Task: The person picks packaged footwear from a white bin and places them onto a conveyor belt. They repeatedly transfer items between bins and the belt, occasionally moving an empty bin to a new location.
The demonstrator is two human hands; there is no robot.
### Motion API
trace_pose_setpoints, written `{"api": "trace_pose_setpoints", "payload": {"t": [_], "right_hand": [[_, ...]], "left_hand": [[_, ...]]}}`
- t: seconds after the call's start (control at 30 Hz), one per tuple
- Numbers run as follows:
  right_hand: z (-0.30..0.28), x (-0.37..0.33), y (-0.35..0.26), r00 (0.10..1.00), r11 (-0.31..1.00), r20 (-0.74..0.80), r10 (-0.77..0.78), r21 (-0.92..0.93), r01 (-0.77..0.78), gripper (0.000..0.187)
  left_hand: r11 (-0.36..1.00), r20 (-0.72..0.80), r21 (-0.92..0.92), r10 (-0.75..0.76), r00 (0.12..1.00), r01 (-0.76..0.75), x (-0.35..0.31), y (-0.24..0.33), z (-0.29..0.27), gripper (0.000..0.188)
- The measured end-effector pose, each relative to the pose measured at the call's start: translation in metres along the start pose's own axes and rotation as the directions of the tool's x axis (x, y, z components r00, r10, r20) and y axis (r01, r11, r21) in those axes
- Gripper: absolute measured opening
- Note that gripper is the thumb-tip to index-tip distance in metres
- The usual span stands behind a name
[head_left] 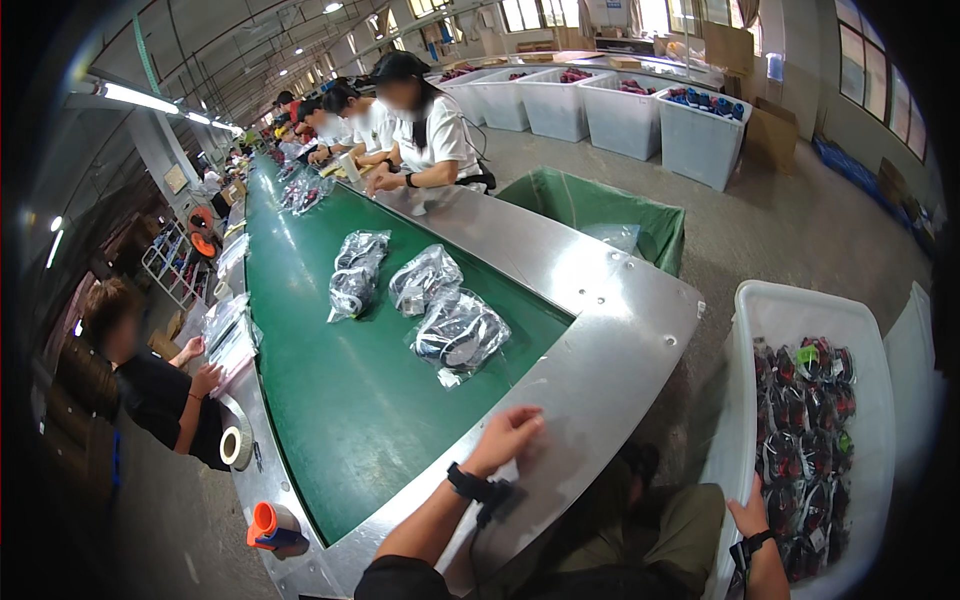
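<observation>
My left hand [507, 437], with a dark band on the wrist, is over the bare metal edge [575, 395] of the conveyor table. Its fingers are loosely curled in, and nothing shows in them. Low on the right, my right hand [748, 515] grips the near-left rim of a white plastic bin [742, 335]. Inside that bin stand rows of dark and red shoes [815, 410] in clear bags. On the green belt [345, 400] lie bagged dark shoes: one bag [460, 335] closest to me, another [425, 278] behind it, and a third [358, 272] further left.
An orange tape dispenser [268, 525] and a tape roll [236, 447] sit on the left ledge. A co-worker in black [165, 385] handles clear bags [232, 335]. Other people [435, 140] line the far right side. A green-lined bin [600, 210] and several white bins [700, 140] stand beyond.
</observation>
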State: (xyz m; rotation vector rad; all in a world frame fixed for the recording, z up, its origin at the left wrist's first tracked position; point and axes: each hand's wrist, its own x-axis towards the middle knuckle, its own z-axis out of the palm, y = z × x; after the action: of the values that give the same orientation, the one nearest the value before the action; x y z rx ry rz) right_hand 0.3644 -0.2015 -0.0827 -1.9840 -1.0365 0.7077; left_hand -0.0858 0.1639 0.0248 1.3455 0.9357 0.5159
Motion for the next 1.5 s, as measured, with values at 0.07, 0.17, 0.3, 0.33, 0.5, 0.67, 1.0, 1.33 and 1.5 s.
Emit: {"api": "trace_pose_setpoints", "payload": {"t": [0.07,0.17,0.3,0.33,0.5,0.67,1.0,1.33,1.5], "right_hand": [[-0.001,-0.001,-0.003,0.998,0.996,0.009,0.067,-0.061,-0.066,0.087],[0.0,0.0,-0.008,0.997,0.995,0.007,0.075,-0.061,-0.075,0.087],[0.002,0.001,-0.011,0.997,0.996,-0.008,0.078,-0.038,-0.079,0.087],[0.003,0.002,-0.01,0.999,0.998,-0.016,0.052,-0.019,-0.053,0.088],[0.003,0.002,0.0,0.996,0.996,-0.021,0.082,-0.034,-0.082,0.09],[0.003,0.001,0.012,0.997,0.997,-0.027,0.077,-0.005,-0.077,0.091],[0.002,0.002,0.013,0.996,0.995,-0.004,0.085,0.06,-0.085,0.09],[0.003,0.003,0.019,1.0,0.993,-0.015,0.009,0.116,-0.007,0.089],[0.003,0.002,0.02,1.0,0.997,-0.015,0.01,0.08,-0.009,0.086]], "left_hand": [[0.979,-0.149,0.151,0.16,0.976,-0.138,0.019,0.008,-0.027,0.034],[0.92,-0.373,0.348,0.313,0.873,-0.181,0.052,0.019,-0.074,0.037],[0.752,-0.543,0.656,0.529,0.652,-0.064,0.097,0.028,-0.141,0.047],[0.663,-0.535,0.748,0.582,0.613,0.024,0.107,0.029,-0.158,0.052],[0.8,-0.727,0.525,0.246,0.641,0.29,0.144,0.011,-0.22,0.075],[0.923,-0.636,0.191,-0.142,0.758,0.333,0.151,-0.025,-0.243,0.084],[0.974,-0.524,0.174,0.217,0.824,-0.146,0.056,-0.027,-0.121,0.05],[0.924,-0.343,0.234,0.37,0.863,-0.303,-0.051,-0.027,-0.067,0.053],[0.999,-0.461,0.009,0.046,0.886,-0.046,-0.065,-0.008,-0.038,0.067]]}}
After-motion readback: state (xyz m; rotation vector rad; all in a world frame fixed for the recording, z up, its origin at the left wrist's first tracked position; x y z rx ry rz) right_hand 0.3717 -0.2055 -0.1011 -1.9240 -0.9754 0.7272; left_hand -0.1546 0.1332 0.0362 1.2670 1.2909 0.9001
